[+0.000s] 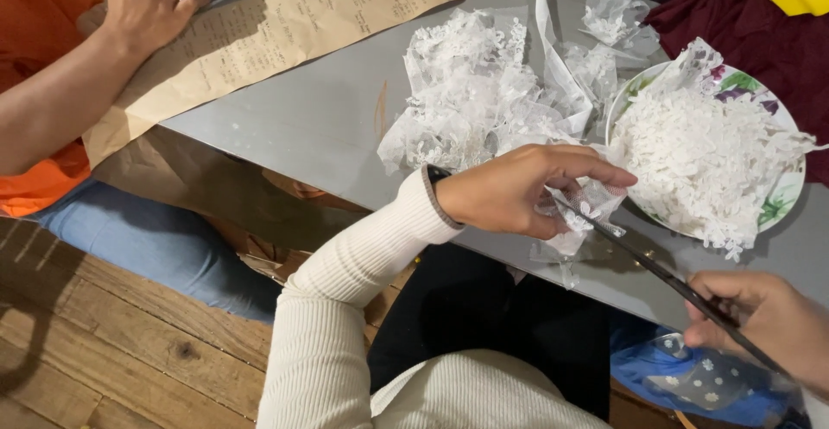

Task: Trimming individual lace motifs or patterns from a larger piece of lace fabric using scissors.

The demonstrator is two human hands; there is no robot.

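Scissors (pixel 665 275) sit closed in the right hand (pixel 760 321), whose fingers wrap the handles, the blade tips touching a scrap of white lace (pixel 577 213). The left hand (pixel 518 191) pinches that scrap between thumb and fingertips, just beside the flowered plate (pixel 781 200) heaped with cut lace flowers. More uncut lace (pixel 471 92) lies on the grey table (pixel 319 109). Trimming a motif free seems to be the step in hand; the next snip calls for the blades to follow the flower's edge closely.
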